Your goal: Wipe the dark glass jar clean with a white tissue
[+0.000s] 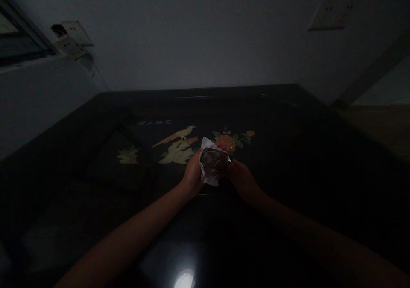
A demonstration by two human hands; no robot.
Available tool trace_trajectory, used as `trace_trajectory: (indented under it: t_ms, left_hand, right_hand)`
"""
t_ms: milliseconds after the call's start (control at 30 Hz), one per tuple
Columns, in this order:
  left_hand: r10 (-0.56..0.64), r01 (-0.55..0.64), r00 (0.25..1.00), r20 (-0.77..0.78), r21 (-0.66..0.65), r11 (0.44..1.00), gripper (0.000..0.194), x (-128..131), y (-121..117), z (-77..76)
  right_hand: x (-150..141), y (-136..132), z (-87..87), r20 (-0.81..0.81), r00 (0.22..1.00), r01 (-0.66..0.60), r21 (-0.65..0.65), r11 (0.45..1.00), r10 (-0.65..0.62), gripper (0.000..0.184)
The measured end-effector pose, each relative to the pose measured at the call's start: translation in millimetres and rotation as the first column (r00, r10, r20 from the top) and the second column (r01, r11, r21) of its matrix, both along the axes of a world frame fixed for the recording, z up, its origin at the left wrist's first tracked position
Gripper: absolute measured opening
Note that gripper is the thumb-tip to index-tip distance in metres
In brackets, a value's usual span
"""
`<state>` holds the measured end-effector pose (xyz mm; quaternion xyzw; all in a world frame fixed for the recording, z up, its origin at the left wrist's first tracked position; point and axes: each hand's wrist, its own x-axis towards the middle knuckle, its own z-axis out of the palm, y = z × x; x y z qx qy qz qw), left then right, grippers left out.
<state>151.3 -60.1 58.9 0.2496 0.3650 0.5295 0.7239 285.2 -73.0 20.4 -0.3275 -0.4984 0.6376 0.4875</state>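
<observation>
In the middle of the head view, above a dark glossy table, a dark, shiny, rounded object (214,160) is held between both hands. Dim light hides its exact kind; bright glints show on its surface. A crumpled white tissue (209,180) lies behind and around its left side. My left hand (194,172) is closed around the tissue and the object from the left. At the object's right edge, my right hand (242,176) has its fingers closed, near a small bright glint.
The black tabletop (275,109) carries a bird picture (177,145) and a flower picture (227,142). Behind it stands a pale wall with a socket plate (333,15) at right and stacked sockets (75,38) at left. A lamp reflection shines near the front.
</observation>
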Motion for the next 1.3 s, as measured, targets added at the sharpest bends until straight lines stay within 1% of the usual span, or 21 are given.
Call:
trace_trajectory:
  t_ms: [133,267,333,433,500,533,567,633,700,767,833,900,1000,1100,1167,1300]
  left_hand:
    - [0.079,-0.065,0.987,-0.142,0.102,0.993,0.034,-2.1,-0.1,0.4]
    - [0.171,-0.074,0.922,-0.347,0.277,0.958,0.032,-5.6,-6.7,3.8]
    - [0.233,-0.064,0.881,-0.412,0.385,0.921,0.031,-7.0,-12.2,5.6]
    - [0.315,-0.04,0.85,-0.423,0.544,0.838,0.021,-8.3,-18.9,7.0]
    - [0.317,0.0,0.848,-0.424,0.599,0.801,0.018,-8.6,-20.7,7.0]
    - [0.309,0.013,0.85,-0.426,0.604,0.797,0.018,-8.6,-20.8,6.9]
    - [0.304,0.009,0.854,-0.422,0.596,0.803,0.018,-8.4,-20.5,6.7]
    - [0.297,-0.046,0.873,-0.387,0.54,0.84,0.019,-7.6,-19.1,6.6]
    - [0.281,-0.106,0.896,-0.345,0.447,0.888,0.023,-6.3,-17.2,6.6]
    - [0.256,-0.129,0.905,-0.339,0.355,0.926,0.025,-4.9,-15.1,6.2]
    - [0.238,-0.145,0.91,-0.341,0.275,0.95,0.025,-3.6,-13.1,4.8]
    - [0.209,-0.159,0.936,-0.285,0.189,0.969,0.026,-2.3,-11.4,2.4]
    - [0.113,-0.106,0.987,-0.113,0.072,0.992,0.035,-0.2,-9.0,-1.7]
    - [0.032,-0.032,0.999,0.006,0.0,1.0,0.036,1.5,-6.8,-4.2]
    - [-0.003,0.005,0.998,0.055,-0.024,1.0,0.035,2.1,-5.9,-4.9]
    - [-0.054,0.057,0.993,0.104,-0.026,0.998,0.035,1.1,-5.5,-5.5]
  right_hand:
    - [1.2,-0.2,2.3,0.094,0.996,-0.002,0.022,1.0,0.0,0.053]
    - [2.9,-0.4,2.2,0.152,0.988,0.024,0.046,0.999,-0.031,0.054]
    - [3.5,-0.3,1.8,0.181,0.982,0.037,0.063,0.997,-0.048,0.054]
    - [3.8,-0.1,1.4,0.226,0.971,0.065,0.081,0.995,-0.082,0.052]
    - [3.9,-0.2,1.5,0.239,0.967,0.069,0.091,0.993,-0.089,0.052]
    - [4.1,-0.2,1.6,0.242,0.967,0.065,0.09,0.994,-0.085,0.053]
    - [4.3,-0.2,1.8,0.242,0.967,0.059,0.086,0.995,-0.078,0.053]
    - [5.0,-0.2,2.4,0.247,0.967,0.047,0.077,0.996,-0.064,0.054]
    - [5.9,-0.3,3.1,0.256,0.965,0.043,0.083,0.996,-0.063,0.056]
    - [6.6,-0.3,3.9,0.258,0.964,0.035,0.112,0.993,-0.063,0.058]
    - [7.0,-0.3,4.8,0.249,0.967,0.022,0.15,0.988,-0.06,0.061]
    - [7.2,-0.3,5.4,0.248,0.968,0.006,0.172,0.985,-0.05,0.063]
    - [7.2,-0.3,4.7,0.249,0.968,-0.016,0.168,0.986,-0.027,0.065]
    - [6.8,0.2,1.7,0.23,0.973,-0.019,0.163,0.986,-0.019,0.066]
    - [6.6,0.7,-0.6,0.225,0.974,-0.016,0.174,0.985,-0.024,0.066]
    - [5.9,1.0,-1.8,0.234,0.972,-0.045,0.19,0.981,-0.001,0.065]
